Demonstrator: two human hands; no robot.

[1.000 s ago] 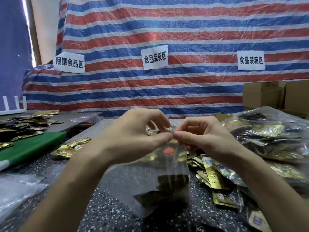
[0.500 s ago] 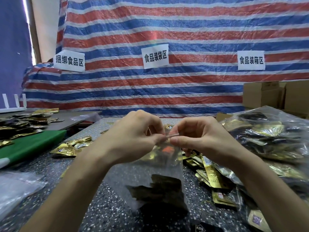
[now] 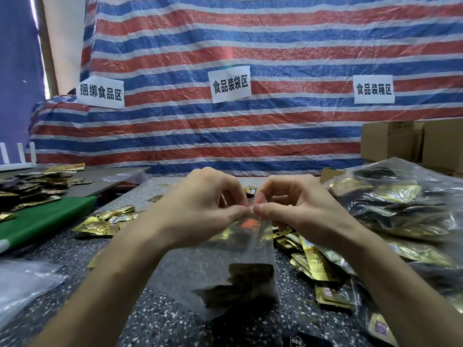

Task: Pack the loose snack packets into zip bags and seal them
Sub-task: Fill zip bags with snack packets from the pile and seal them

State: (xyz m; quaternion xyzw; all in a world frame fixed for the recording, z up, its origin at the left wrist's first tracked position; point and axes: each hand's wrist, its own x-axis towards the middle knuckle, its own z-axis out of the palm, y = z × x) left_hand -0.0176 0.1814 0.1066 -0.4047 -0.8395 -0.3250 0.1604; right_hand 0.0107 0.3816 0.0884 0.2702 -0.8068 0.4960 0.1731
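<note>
Both hands, left hand [image 3: 200, 209] and right hand [image 3: 298, 209], pinch the zip bag [image 3: 215, 271] top with their fingers; dark snack packets [image 3: 240, 284] sit inside.

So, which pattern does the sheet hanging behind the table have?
The sheet has red, blue and white horizontal stripes; the head view shows it.

Left hand [image 3: 200, 206]: raised centre, fingers curled, thumb and forefinger pinching bag [image 3: 213, 271] top. Right hand [image 3: 295, 209]: mirrored alongside, thumbs nearly touching. Left forearm [image 3: 112, 284], right forearm [image 3: 388, 271]: bare, converging from near corners.
</note>
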